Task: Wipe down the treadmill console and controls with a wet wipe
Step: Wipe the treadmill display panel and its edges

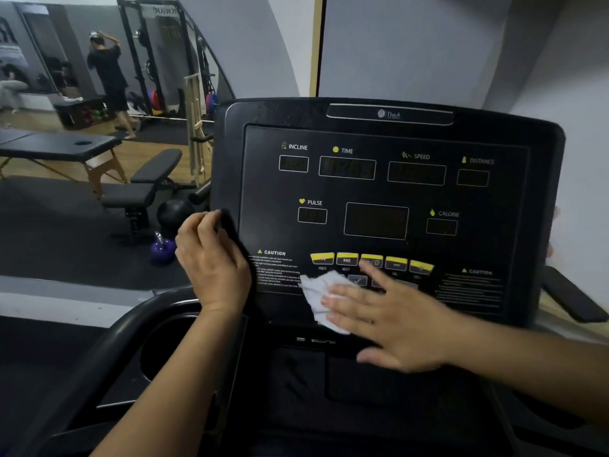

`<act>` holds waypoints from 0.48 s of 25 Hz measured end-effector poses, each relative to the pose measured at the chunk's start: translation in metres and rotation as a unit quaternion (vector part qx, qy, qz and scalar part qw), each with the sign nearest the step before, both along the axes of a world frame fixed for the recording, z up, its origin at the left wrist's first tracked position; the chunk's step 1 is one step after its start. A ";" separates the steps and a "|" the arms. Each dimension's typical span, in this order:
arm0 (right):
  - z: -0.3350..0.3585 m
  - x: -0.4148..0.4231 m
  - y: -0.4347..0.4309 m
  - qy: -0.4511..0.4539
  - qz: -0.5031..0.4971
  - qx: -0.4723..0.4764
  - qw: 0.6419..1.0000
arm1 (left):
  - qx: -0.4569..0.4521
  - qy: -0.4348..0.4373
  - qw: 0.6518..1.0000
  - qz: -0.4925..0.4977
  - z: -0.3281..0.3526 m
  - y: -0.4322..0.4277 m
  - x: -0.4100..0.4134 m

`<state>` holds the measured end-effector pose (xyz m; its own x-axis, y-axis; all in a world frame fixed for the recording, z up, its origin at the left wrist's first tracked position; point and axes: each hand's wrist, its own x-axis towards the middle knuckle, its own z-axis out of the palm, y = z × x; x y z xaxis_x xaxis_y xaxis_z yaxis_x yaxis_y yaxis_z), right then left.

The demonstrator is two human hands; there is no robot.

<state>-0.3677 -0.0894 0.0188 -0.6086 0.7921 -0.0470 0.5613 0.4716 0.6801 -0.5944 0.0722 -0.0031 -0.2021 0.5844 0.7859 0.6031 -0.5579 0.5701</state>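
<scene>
Dim, even light here; the pale wall (461, 44) far right is the brightest patch. The dark console (379, 192) carries a faint sheen along its top edge. My right hand (395, 321) and the wipe (319, 291) smear with motion blur; my left hand (211, 258) looks sharper. Straight lines bow toward the edges.

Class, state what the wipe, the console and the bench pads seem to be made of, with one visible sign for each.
Wipe: thin white non-woven cloth or paper, probably; it lies in soft creases.
Console: black plastic, likely, with a smooth semi-gloss face bearing printed labels and faint sheen.
Bench pads: black vinyl or leather-like cover, matte, over rounded padding; which, unclear.
</scene>
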 end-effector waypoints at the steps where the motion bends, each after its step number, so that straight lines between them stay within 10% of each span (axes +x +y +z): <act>1: 0.016 0.012 0.008 -0.006 -0.004 0.033 0.999 | -0.001 0.002 1.000 0.002 -0.001 0.000 0.000; 7: 0.120 0.072 0.057 0.207 -0.288 0.243 0.903 | 0.027 0.026 0.999 0.022 -0.001 0.001 0.001; 12: -0.012 0.003 -0.013 0.090 -0.134 0.072 0.984 | 0.090 0.096 0.991 0.028 -0.001 0.000 0.001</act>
<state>-0.3652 -0.1023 0.0063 -0.3658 0.9156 0.1671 0.7700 0.1969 0.6069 -0.5930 0.0727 -0.0037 -0.0680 0.4234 0.9034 0.7239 -0.6022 0.3367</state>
